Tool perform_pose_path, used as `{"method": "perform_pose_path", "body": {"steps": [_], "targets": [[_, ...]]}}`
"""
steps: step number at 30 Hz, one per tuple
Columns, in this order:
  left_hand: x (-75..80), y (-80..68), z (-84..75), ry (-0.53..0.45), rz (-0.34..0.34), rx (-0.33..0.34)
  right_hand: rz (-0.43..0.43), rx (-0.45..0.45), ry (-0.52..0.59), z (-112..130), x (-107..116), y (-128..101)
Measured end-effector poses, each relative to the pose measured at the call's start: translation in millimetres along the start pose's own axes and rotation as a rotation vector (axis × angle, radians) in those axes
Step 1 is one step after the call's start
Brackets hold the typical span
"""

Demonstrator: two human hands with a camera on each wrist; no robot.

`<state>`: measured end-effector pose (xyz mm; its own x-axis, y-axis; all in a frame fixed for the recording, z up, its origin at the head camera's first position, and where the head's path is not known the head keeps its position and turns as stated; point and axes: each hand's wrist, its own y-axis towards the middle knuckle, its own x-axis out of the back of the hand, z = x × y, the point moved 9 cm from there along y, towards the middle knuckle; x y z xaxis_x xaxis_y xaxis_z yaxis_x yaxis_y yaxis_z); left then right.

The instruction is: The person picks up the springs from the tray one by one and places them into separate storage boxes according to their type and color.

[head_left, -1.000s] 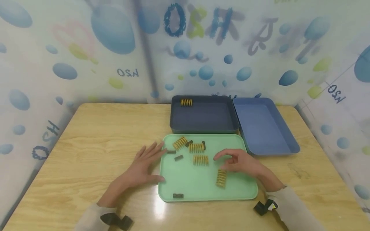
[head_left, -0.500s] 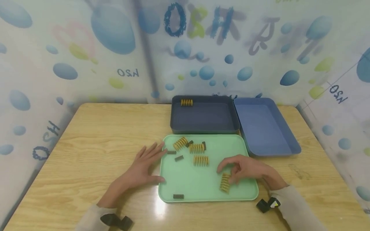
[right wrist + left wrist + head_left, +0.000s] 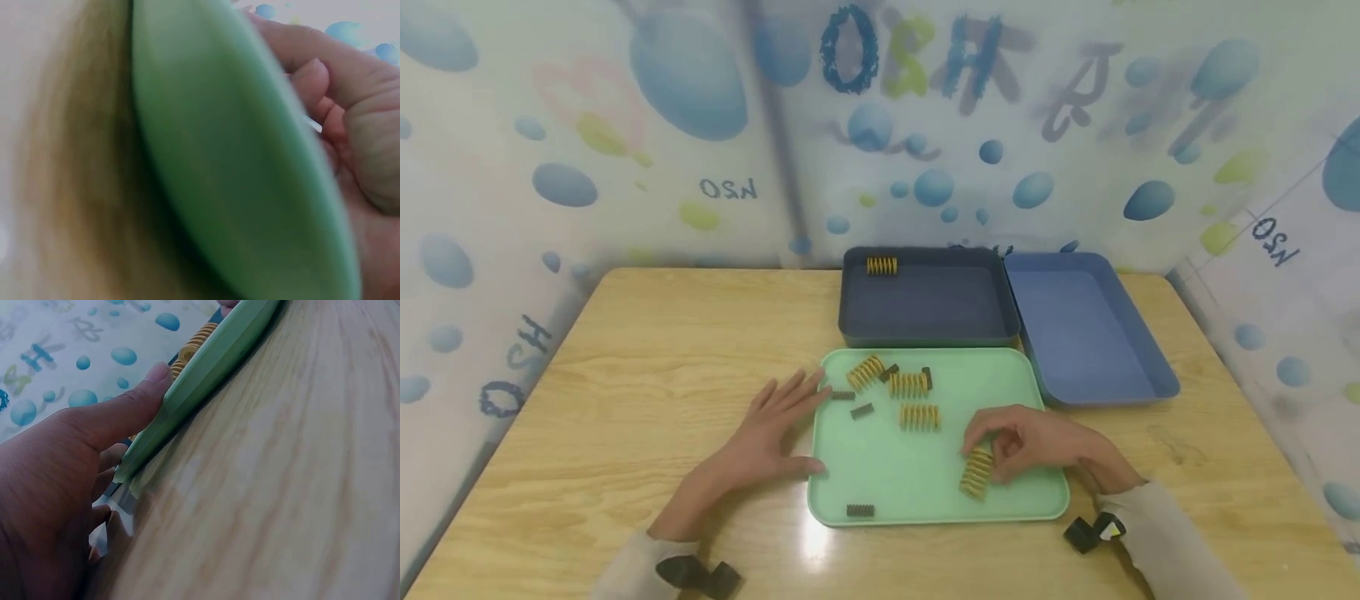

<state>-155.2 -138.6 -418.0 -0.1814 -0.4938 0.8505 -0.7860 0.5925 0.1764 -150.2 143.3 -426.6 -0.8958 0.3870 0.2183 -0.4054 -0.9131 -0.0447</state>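
Note:
A light green tray lies on the wooden table with yellow coil springs and small dark springs in it. My right hand pinches the upper end of a yellow spring at the tray's right, between index finger and thumb. In the right wrist view the tray's wall hides this spring. My left hand rests with fingers spread at the tray's left rim; in the left wrist view its thumb lies by that rim. Other yellow springs and dark springs lie at the tray's middle and back left.
Behind the green tray stands a dark grey tray with one yellow spring in its back left corner. A blue tray stands at its right. One small dark spring lies near the green tray's front left corner. A patterned wall backs the table.
My right hand has come down and toward me, its fingers closing on the yellow spring. That spring has shifted slightly and changed its slant. My left hand has stayed put.

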Motion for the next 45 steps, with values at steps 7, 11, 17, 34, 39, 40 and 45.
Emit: {"method": "perform_pose_path", "body": {"steps": [7,11,17,34,39,40,45], "targets": [[-1.1,-0.2,-0.2,0.002,-0.003,0.004,-0.132,-0.042,-0.035,-5,10,2],[-0.8,-1.6,-1.5,-0.002,-0.012,-0.001,-0.168,-0.068,-0.007,-7,9,2],[-2.0,-4.1,-1.5,0.005,0.002,0.006,-0.176,-0.151,0.033,-13,5,1],[0.4,-4.0,-0.9,0.001,-0.01,-0.011,-0.305,-0.206,0.061,-18,16,2],[-1.4,-3.0,1.2,-0.002,-0.01,-0.013,-0.331,-0.179,0.076,-16,21,3],[-1.5,-2.8,1.1,-0.007,-0.009,-0.012,-0.336,-0.18,0.076,-16,22,3],[-2.2,-1.9,0.4,-0.018,0.001,-0.007,-0.362,-0.19,0.07,-12,28,4]]}}
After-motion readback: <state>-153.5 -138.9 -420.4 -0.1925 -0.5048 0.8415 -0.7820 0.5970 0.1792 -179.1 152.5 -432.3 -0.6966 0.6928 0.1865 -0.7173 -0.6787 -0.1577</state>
